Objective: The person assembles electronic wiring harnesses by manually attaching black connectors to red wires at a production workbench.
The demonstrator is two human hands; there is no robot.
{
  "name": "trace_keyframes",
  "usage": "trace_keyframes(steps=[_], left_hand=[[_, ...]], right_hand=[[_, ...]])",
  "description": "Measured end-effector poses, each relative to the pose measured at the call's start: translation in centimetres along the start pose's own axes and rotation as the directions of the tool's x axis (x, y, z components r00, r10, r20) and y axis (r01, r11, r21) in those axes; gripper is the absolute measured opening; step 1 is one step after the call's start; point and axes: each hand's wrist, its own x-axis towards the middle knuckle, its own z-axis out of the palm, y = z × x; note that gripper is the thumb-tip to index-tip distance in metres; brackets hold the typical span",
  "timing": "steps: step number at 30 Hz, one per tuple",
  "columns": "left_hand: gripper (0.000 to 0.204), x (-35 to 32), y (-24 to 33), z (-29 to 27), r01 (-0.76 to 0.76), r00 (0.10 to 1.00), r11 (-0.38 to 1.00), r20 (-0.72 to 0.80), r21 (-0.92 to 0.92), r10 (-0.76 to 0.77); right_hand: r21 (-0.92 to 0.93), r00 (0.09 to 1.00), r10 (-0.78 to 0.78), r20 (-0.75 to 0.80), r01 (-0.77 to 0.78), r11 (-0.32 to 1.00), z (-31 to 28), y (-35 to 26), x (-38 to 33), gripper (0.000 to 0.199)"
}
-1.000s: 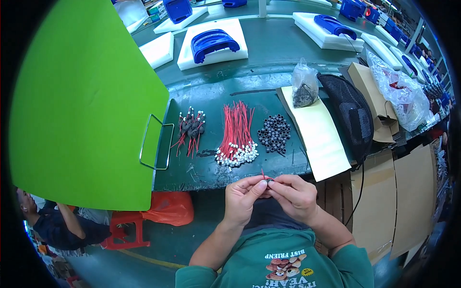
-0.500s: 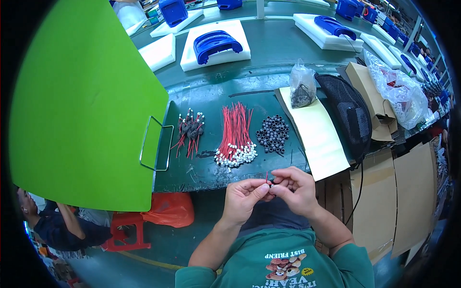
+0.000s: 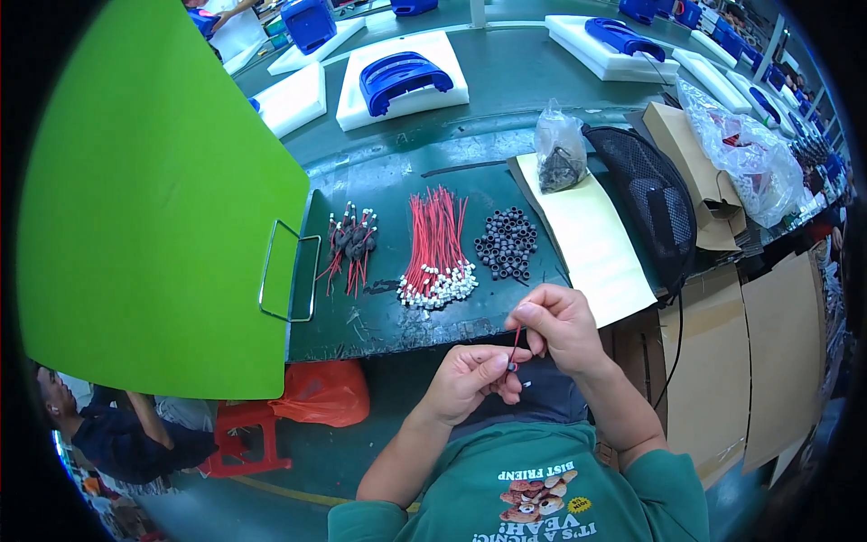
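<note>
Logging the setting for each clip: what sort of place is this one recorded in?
Most likely a factory assembly line. Blue plastic housings sit on white foam trays along a green conveyor, and the workbench holds sorted batches: red wires and small black rings. Both hands, left hand and right hand, pinch one red wire.

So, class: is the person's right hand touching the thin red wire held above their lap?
Touching. The head view shows the right hand pinching the top of the red wire between its fingers, while the left hand grips its lower end.
</note>
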Motion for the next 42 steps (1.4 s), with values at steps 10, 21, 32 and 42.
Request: trace_keyframes(steps=[10, 21, 32, 42], left_hand=[[0.011, 1.1, -0.9, 0.9, 0.095, 0.992, 0.968, -0.105, 0.232, -0.072], [0.013, 2.0, 0.1, 1.2, 0.019, 0.997, 0.958, 0.062, 0.287, -0.038], [0.016, 0.5, -1.5, 0.6, -0.143, 0.988, 0.945, 0.092, 0.294, 0.121], [0.013, -2.8, -0.3, 1.7, -0.182, 0.983, 0.854, 0.118, 0.488, 0.142]], right_hand=[[0.075, 0.982, 0.125, 0.14, -0.136, 0.988, -0.6, 0.9, 0.3, 0.012], [-0.124, 0.988, -0.15, -0.028, 0.146, 0.981, -1.5, 0.6, -1.1, 0.018], [-0.108, 0.974, -0.211, 0.083, 0.219, 0.97, -0.3, 1.2, -1.9, 0.019], [0.02, 0.976, -0.19, 0.107, 0.189, 0.982, 0.9, 1.8, -3.6, 0.018]])
